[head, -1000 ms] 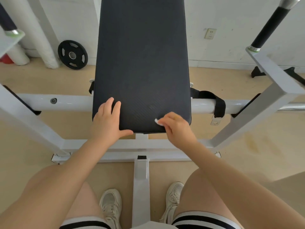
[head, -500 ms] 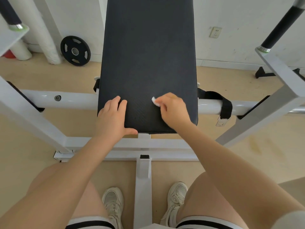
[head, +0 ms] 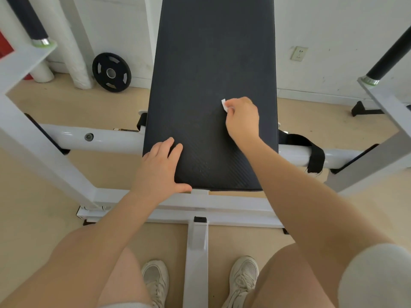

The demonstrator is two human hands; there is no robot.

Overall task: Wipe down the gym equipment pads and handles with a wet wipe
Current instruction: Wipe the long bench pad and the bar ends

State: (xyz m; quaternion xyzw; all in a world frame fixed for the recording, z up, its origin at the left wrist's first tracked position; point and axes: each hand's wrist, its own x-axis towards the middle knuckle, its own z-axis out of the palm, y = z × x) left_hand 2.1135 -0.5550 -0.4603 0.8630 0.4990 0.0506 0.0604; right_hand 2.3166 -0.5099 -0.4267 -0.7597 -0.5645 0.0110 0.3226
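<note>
The right hand (head: 242, 120) pinches a small wet wipe (head: 224, 105) against the black bench pad (head: 211, 63), while the left hand (head: 160, 167) lies flat with straight fingers on the pad's near corner. Beyond the pinch most of the pad looks unwiped, and both black handles (head: 387, 56) outboard are untouched, so the job seems barely begun.

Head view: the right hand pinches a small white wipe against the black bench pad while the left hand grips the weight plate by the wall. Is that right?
Not quite. In the head view the left hand rests flat on the near corner of the black bench pad, not on the weight plate, which stands untouched against the wall. The right hand does pinch the white wipe against the pad.
</note>
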